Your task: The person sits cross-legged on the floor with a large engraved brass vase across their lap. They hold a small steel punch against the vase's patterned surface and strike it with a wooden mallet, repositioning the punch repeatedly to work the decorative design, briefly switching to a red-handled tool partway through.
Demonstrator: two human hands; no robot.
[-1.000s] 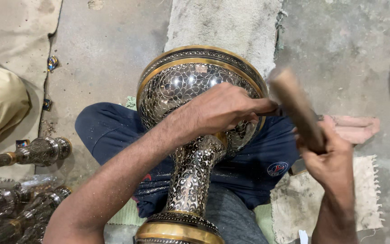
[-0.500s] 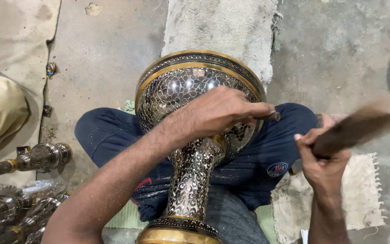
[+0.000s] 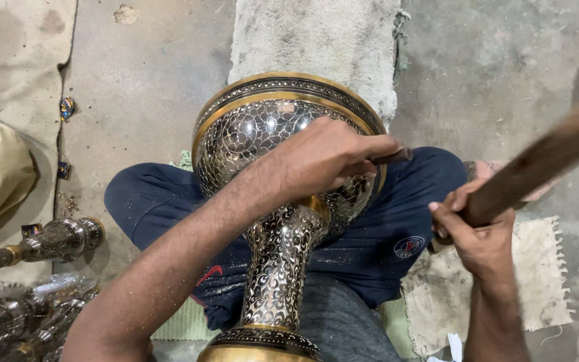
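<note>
A: Where is your vase (image 3: 283,201)?

B: Centre frame, lying across your crossed legs (image 3: 383,248); bowl toward the top, gold-rimmed foot at the bottom edge.

A: Your left hand (image 3: 323,157)?

B: Laid over the bowl, right of centre. Fingers curled tight around a dark punch (image 3: 391,157); its end pokes out to the right of your knuckles. Whether the tip touches metal, cannot tell.

A: Your right hand (image 3: 474,231)?

B: Lower right, fingers wrapped closed on a wooden handle (image 3: 544,157) that slants to the upper right edge, blurred. It sits apart from the vase.

A: Surroundings?

B: Smaller metal pieces (image 3: 48,243) at lower left; a frayed cloth (image 3: 537,275) on the floor at lower right.
</note>
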